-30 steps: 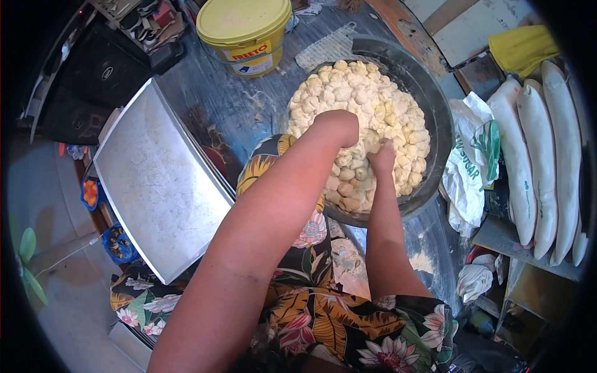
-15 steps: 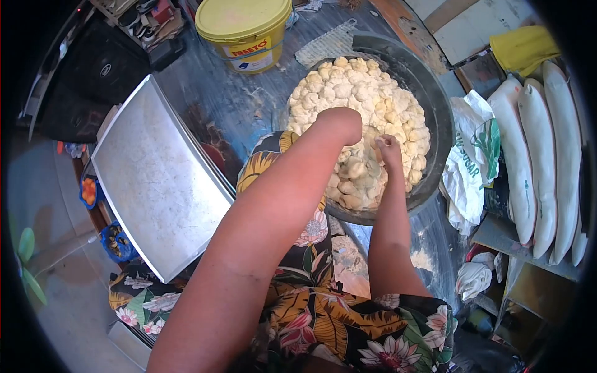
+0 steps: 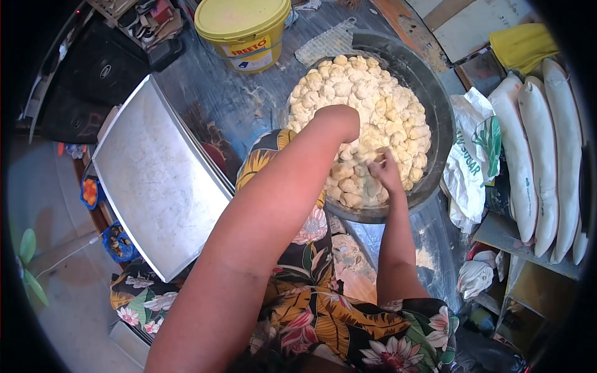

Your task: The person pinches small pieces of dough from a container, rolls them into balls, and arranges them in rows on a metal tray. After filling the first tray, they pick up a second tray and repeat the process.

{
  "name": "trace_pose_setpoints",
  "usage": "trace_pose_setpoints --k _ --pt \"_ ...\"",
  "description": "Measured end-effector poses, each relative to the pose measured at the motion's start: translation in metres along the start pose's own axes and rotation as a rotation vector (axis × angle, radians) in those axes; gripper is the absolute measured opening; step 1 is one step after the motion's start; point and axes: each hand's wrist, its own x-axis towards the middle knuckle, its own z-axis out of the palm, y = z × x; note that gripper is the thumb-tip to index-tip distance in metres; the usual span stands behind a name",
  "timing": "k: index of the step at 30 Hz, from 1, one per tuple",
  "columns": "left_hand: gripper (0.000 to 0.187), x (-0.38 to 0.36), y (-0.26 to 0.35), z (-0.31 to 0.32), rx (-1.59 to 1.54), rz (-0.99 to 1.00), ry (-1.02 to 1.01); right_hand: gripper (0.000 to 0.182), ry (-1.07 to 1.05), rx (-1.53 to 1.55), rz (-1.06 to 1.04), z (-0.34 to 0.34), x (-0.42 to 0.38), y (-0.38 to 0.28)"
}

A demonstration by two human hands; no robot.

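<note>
A wide dark basin (image 3: 440, 105) is heaped with pale, floury dough pieces (image 3: 357, 87). My left hand (image 3: 343, 123) is bent down over the middle of the heap, its fingers hidden behind the back of the hand and wrist. Just to its right, my right hand (image 3: 387, 171) is over the lower part of the dough, with fingers curled together. Whatever is between those fingers is too small and blurred to make out. Larger dough lumps (image 3: 349, 186) lie below both hands, near the basin's lower edge.
A yellow lidded bucket (image 3: 242, 31) stands beyond the basin to the left. Metal trays (image 3: 161, 180) are stacked at the left. On the right are a crumpled white sugar bag (image 3: 466, 155), long white filled bags (image 3: 540, 168) and a yellow cloth (image 3: 524, 48).
My right hand has moved down and slightly left over the dough. My left hand has barely shifted.
</note>
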Motion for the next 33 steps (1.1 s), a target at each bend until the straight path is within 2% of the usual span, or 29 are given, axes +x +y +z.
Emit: trace_pose_setpoints --k 1,2,3,5,6,7,9,10,12,13,15,16,17,19,20,21,22,23,25,26,28,29,31,32,33 --pt "0.031 -0.001 0.001 0.0 -0.005 0.0 -0.011 0.054 0.257 -0.27 -0.034 -0.002 0.0 0.013" --pt "0.031 0.0 0.003 0.002 -0.005 0.004 -0.013 0.072 0.269 -0.529 0.104 -0.002 0.004 0.027" --pt "0.027 0.001 0.005 0.004 -0.001 -0.004 0.011 0.072 0.271 -0.53 0.106 0.008 0.007 0.027" --pt "0.028 0.002 0.007 0.006 0.003 -0.012 0.035 0.077 0.365 -0.573 0.321 0.042 0.014 0.025" --pt "0.028 0.002 0.008 0.006 0.004 -0.011 0.034 0.073 0.327 -0.513 0.31 0.051 0.016 0.012" --pt "0.028 0.001 0.009 0.006 0.004 -0.01 0.034 0.06 0.291 -0.526 0.342 0.056 0.012 -0.001" --pt "0.028 0.002 0.008 0.005 0.0 -0.013 0.036 0.051 0.162 -0.176 0.163 0.058 -0.002 -0.011" --pt "0.028 0.002 0.007 0.006 -0.006 -0.02 0.034 0.051 0.161 -0.175 0.161 0.056 -0.012 -0.015" --pt "0.028 0.003 0.004 0.006 0.005 -0.021 0.038 0.047 0.152 -0.446 -0.342 0.052 -0.029 -0.02" --pt "0.027 0.003 0.003 0.007 0.015 -0.016 0.043 0.047 0.152 -0.443 -0.339 0.047 -0.028 -0.019" --pt "0.026 0.003 0.002 0.008 0.02 -0.013 0.03 0.046 0.077 -0.148 0.04 0.027 -0.017 -0.014" --pt "0.026 0.004 0.002 0.007 0.021 -0.013 0.023 0.051 0.134 -0.172 0.271 0.023 -0.005 -0.006" --pt "0.026 0.003 0.002 0.005 0.021 -0.011 0.027 0.051 0.137 -0.173 0.267 0.028 0.006 0.003" --pt "0.029 -0.001 0.004 0.003 -0.001 0.015 0.005 0.061 0.372 -0.435 0.332 0.035 0.024 0.021" --pt "0.029 -0.002 0.005 0.002 -0.004 0.016 0.006 0.066 0.353 -0.369 0.339 0.042 0.024 -0.003" --pt "0.029 -0.003 0.005 0.001 -0.003 0.025 0.011 0.068 0.251 -0.259 0.242 0.051 0.028 -0.007" --pt "0.029 -0.004 0.006 0.001 -0.002 0.035 0.014 0.069 0.169 -0.403 0.23 0.065 0.021 -0.03" --pt "0.029 -0.003 0.006 0.002 -0.003 0.036 0.013 0.063 0.168 -0.656 0.09 0.08 0.013 -0.044" --pt "0.029 0.0 0.005 0.002 0.014 0.021 -0.027 0.051 0.264 -0.647 -0.229 0.087 -0.006 -0.041" --pt "0.029 0.0 0.002 0.002 0.016 0.018 -0.029 0.051 0.263 -0.643 -0.23 0.082 -0.012 -0.039" --pt "0.03 0.0 -0.002 0.003 0.007 0.033 -0.01 0.042 -0.057 -0.551 -0.312 0.054 -0.019 -0.028" --pt "0.03 -0.001 -0.002 0.002 0.007 0.034 -0.011 0.038 0.008 -0.526 -0.26 0.045 -0.012 -0.016" --pt "0.03 -0.005 -0.001 0.001 -0.005 0.033 0.022 0.047 0.256 -0.479 -0.028 0.031 0.013 0.014" --pt "0.03 -0.004 0.001 0.002 -0.006 0.033 0.022 0.047 0.255 -0.48 -0.028 0.036 0.026 0.016" --pt "0.028 -0.002 0.004 0.004 -0.007 0.009 0.042 0.054 0.381 -0.596 0.12 0.043 0.041 0.015"
